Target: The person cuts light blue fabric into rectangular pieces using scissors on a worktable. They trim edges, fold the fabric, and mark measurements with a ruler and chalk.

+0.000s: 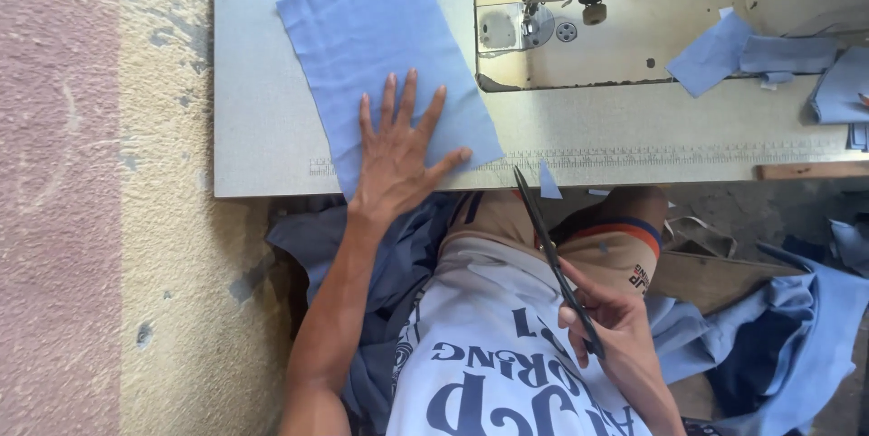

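Observation:
My left hand (398, 153) lies flat, fingers spread, on a rectangular piece of light blue cloth (380, 38) that rests on the grey sewing table (258, 110). The cloth's near edge reaches the table's front edge. My right hand (608, 320) is down over my lap and grips a pair of dark scissors (546, 250), blades closed and pointing up toward the table edge. A small blue cloth scrap (549, 182) hangs at the table edge beside the scissor tips.
A cream sewing machine (634, 1) stands at the table's back right, needle area (528, 24) near the cloth. More blue cloth pieces (751, 56) lie on its bed. Blue fabric is piled on my lap (407, 246) and on the floor at right (797, 327).

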